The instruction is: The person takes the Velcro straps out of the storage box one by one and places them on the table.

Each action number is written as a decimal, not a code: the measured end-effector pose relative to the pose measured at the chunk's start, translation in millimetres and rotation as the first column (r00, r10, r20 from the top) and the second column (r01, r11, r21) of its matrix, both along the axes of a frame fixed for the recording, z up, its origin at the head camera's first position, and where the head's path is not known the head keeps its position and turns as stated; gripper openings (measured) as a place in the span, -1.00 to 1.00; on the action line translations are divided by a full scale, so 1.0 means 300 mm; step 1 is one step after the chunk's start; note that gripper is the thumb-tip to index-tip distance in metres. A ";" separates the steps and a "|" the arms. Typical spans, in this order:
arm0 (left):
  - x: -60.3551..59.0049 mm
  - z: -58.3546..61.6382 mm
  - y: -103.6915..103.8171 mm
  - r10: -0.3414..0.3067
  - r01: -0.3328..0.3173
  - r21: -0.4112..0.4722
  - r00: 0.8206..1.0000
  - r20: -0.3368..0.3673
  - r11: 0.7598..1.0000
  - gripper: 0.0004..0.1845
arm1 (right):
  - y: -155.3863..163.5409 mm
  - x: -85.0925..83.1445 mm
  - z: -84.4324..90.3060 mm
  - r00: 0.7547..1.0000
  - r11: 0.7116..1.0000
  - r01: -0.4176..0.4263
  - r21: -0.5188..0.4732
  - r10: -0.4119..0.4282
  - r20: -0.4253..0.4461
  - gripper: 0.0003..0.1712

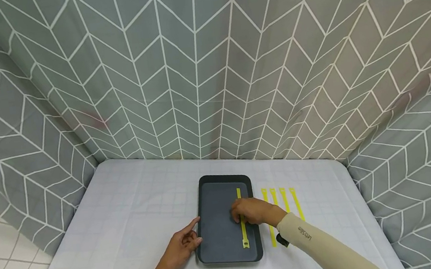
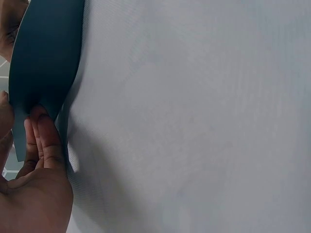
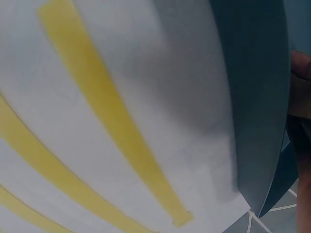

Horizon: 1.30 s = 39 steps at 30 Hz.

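A dark grey rectangular tray (image 1: 212, 198) stands on the white cloth. Inside it, near the right side, lies a yellow hook-and-loop cable tie (image 1: 244, 235), its slotted head toward the near end. My right hand (image 1: 252, 210) reaches over the tray's right rim and pinches this tie near its middle; the fingertips are partly hidden. At the tray's left side my left hand (image 1: 181, 248) holds the rim, index finger and thumb at the edge. In the left wrist view, its other fingers (image 2: 46, 136) are bent against the outer wall.
Several more yellow cable ties (image 1: 284, 198) lie in a row on the cloth right of the tray, partly under the right forearm. The white-covered table (image 1: 138, 199) extends to either side. Grey patterned curtains (image 1: 201, 86) hang behind and beside it.
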<state>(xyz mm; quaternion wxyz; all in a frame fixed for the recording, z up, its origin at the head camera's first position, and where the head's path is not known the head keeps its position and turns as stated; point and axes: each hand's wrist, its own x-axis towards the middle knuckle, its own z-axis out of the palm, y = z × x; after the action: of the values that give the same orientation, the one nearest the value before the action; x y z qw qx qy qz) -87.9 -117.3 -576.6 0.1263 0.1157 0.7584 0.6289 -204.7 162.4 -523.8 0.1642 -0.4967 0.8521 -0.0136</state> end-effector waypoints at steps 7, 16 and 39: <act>-0.003 -0.008 0.001 0.004 -0.004 0.006 1.000 0.011 1.000 -0.32 | 0.002 0.003 0.005 0.997 0.999 -0.045 0.009 0.046 -0.054 -0.74; 0.000 -0.003 0.005 0.006 -0.006 0.006 1.000 0.007 1.000 -0.32 | 0.015 0.003 -0.001 0.995 0.998 -0.058 0.010 0.059 -0.084 -0.78; 0.003 -0.002 0.006 0.025 -0.025 -0.013 0.999 0.028 1.000 -0.32 | 0.013 0.025 0.001 0.989 0.985 -0.109 -0.133 0.094 -0.116 -0.71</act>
<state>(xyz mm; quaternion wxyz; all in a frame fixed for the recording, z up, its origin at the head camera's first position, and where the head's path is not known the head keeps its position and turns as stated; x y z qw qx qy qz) -87.1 -115.4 -577.1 0.1298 0.0966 0.7618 0.6272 -197.2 166.2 -523.6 0.0829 -0.5496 0.8305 -0.0374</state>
